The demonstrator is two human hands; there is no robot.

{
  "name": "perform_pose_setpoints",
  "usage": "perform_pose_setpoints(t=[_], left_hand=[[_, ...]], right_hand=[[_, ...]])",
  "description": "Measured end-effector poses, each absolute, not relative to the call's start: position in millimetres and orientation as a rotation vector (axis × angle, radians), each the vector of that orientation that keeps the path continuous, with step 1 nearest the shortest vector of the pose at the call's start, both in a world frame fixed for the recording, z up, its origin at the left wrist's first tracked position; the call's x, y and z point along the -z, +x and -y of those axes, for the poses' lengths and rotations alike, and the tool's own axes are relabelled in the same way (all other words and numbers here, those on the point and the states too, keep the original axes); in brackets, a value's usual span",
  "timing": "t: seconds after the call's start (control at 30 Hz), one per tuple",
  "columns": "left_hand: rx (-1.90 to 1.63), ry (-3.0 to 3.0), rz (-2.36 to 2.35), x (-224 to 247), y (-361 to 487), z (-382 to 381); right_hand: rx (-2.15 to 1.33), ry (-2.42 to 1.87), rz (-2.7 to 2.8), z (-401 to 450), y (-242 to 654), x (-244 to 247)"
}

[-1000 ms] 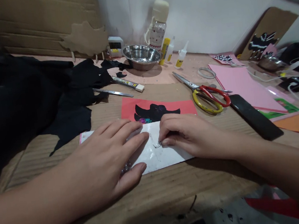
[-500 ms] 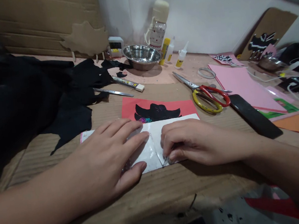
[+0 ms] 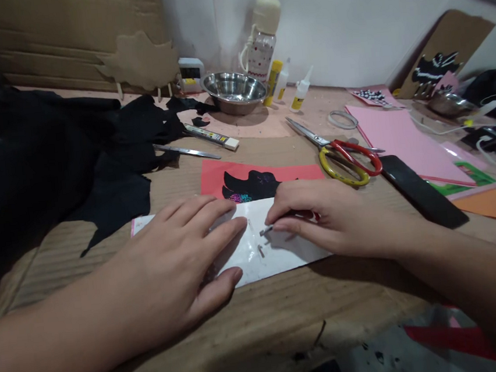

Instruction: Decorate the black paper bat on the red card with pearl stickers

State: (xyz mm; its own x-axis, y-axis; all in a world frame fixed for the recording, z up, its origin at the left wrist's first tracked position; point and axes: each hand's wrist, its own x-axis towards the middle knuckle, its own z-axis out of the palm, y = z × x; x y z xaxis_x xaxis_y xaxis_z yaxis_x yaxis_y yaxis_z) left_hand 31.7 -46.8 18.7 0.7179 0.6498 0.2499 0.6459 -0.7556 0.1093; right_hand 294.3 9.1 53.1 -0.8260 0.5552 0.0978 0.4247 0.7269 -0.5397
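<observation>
Two bare hands are working at the white sheet (image 3: 289, 254), which is lying on the wooden table (image 3: 287, 317) and overlapping the red sheet (image 3: 310, 172) with the black cutout (image 3: 259, 185). Left hand (image 3: 184, 253) is resting on the white sheet, thumb apart from fingers. Right hand (image 3: 334, 218) is pinching a small grey piece (image 3: 266, 230), type unclear; can't tell if it's touching the sheet. Scissors (image 3: 347, 158) are lying beyond.

From the white sheet (image 3: 256, 267), six o'clock runs open over the wooden table (image 3: 281, 305); scissors (image 3: 325, 143) bar two o'clock, black cloth (image 3: 119, 189) crowds ten!
</observation>
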Motion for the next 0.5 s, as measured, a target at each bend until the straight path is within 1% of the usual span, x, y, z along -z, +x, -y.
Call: perform_pose_setpoints(t=[0.1, 0.5], left_hand=[[-0.443, 2.889, -1.109, -17.3, 31.7, 47.4], [-0.449, 2.857, -1.104, -19.7, 31.7, 46.8]], right_hand=[[-0.622, -0.847, 2.738, -11.6, 294.0, -49.3], [-0.577, -0.884, 2.794, -7.3, 292.2, -44.2]])
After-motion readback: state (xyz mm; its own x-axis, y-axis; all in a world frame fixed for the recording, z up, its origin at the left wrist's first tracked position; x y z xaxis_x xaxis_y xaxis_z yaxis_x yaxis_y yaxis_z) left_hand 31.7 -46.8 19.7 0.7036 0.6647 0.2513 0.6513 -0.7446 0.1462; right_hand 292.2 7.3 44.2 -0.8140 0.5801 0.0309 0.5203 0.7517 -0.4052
